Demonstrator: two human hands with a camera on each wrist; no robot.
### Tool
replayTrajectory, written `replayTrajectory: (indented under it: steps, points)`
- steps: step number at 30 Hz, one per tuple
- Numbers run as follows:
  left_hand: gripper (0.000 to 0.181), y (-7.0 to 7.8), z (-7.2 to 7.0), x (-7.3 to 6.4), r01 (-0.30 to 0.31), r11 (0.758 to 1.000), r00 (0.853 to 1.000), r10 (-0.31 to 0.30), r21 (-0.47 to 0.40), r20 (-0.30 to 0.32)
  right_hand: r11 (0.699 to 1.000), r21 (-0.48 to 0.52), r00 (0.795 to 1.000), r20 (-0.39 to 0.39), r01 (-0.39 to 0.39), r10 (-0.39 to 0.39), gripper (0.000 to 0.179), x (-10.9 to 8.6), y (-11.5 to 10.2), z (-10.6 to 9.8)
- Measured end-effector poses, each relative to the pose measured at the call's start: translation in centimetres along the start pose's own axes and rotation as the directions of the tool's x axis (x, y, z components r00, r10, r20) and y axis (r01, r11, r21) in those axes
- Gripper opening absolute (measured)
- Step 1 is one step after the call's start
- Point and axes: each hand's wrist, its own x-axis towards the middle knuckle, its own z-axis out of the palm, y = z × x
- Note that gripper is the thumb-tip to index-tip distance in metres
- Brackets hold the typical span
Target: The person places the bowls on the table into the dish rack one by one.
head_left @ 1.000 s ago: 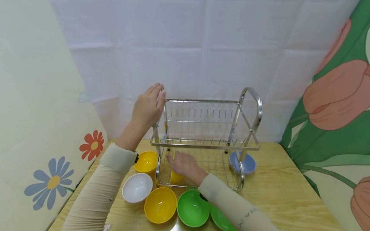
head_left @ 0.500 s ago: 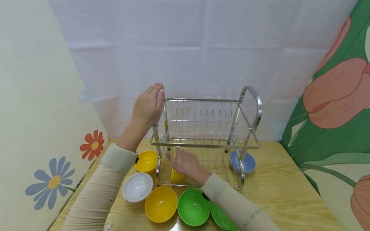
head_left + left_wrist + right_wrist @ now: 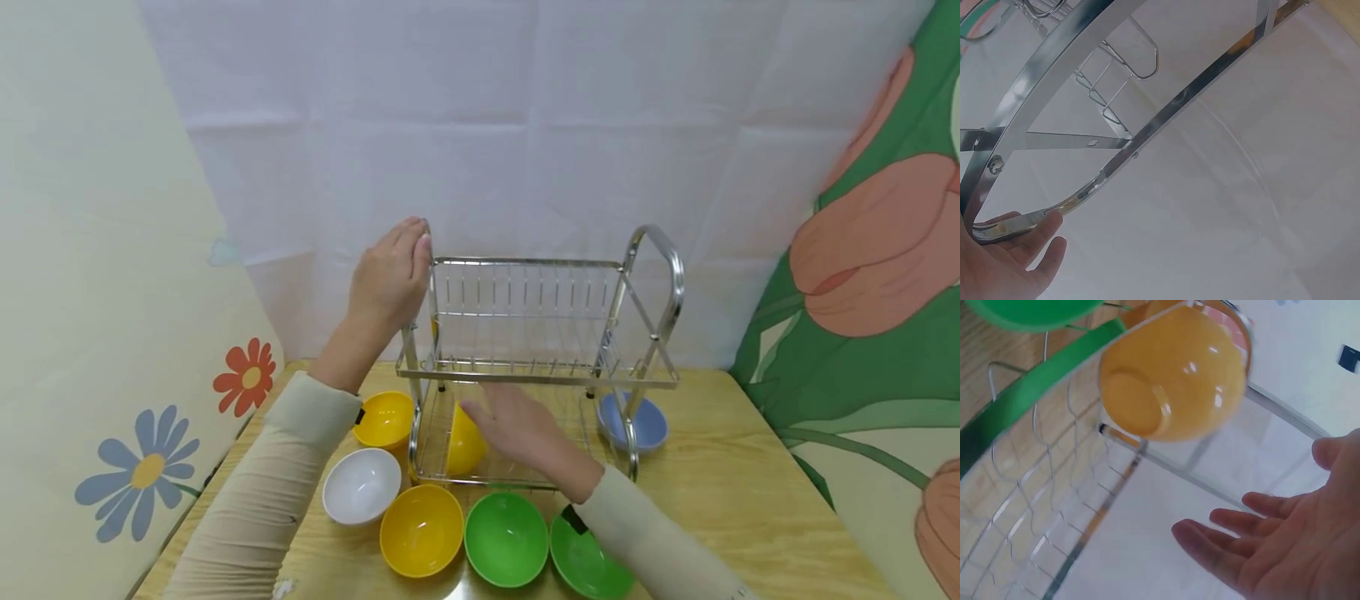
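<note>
The two-tier metal dish rack [image 3: 525, 380] stands on the table. My left hand [image 3: 392, 275] grips the top of its left side frame; in the left wrist view the fingers [image 3: 1041, 240] wrap the curved bar [image 3: 1019, 226]. A yellow bowl [image 3: 467, 442] stands on edge in the lower tier at the left. To the right of that bowl is my right hand [image 3: 521, 423], holding nothing. The right wrist view shows its fingers [image 3: 1210, 547] spread loosely, apart from the yellow bowl [image 3: 1172, 375].
Left of the rack sit another yellow bowl [image 3: 384, 419] and a white bowl [image 3: 362, 487]. In front are a yellow bowl [image 3: 422, 531] and two green bowls [image 3: 507, 540], the right one partly under my forearm. A blue bowl [image 3: 647, 425] sits at the rack's right end.
My right hand has come away from the yellow bowl in the lower tier and moved right, leaving more of the bowl showing. The left hand has stayed on the rack.
</note>
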Motion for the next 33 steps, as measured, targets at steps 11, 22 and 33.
replayTrajectory:
  steps: [11,22,33]
  points:
    - [0.054,0.3,0.2,-0.1,0.001,1.0,1.0,-0.001,0.003,-0.019,0.957,0.173,0.972,-0.006,0.233,-0.235,0.06,-7.2,4.0,-4.2]
    - [0.055,0.3,0.2,-0.5,0.022,1.0,1.0,-0.022,-0.005,-0.007,0.845,0.057,0.752,-0.49,0.532,-0.44,0.049,-12.4,10.3,-5.9]
    - [0.055,0.5,0.0,-0.3,0.008,1.0,1.0,-0.008,0.005,-0.011,0.932,0.009,0.608,-0.76,0.363,-0.229,0.027,-13.3,16.5,-6.2]
